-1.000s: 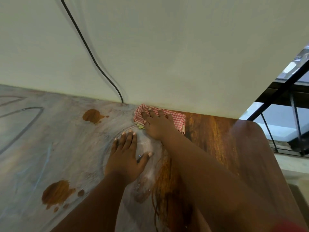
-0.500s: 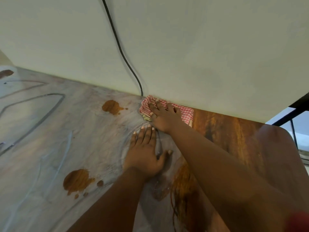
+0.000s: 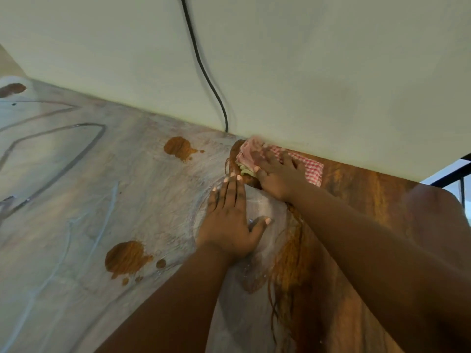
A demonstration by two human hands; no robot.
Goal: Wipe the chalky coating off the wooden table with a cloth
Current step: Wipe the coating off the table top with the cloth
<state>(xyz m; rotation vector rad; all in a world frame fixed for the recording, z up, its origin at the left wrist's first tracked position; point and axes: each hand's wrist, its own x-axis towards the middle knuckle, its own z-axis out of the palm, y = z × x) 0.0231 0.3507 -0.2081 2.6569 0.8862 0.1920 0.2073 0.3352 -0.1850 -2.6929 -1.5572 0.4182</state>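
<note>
Right hand point(image 3: 279, 178) flat, fingers straight, pressing checked cloth point(image 3: 309, 170) onto table point(image 3: 369, 200) at the wall edge. Left hand point(image 3: 229, 222) open, palm down on chalky coating point(image 3: 76, 200) just beside cloth; bare wood shows right of cloth

Glossy wooden table point(image 3: 356, 200), matt chalky coating point(image 3: 76, 200); checked woven cloth point(image 3: 309, 169).

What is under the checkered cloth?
The red checkered cloth lies on the wooden table, against the wall. The right hand presses on it. A yellowish layer peeks out beneath; the tabletop under it is hidden.
</note>
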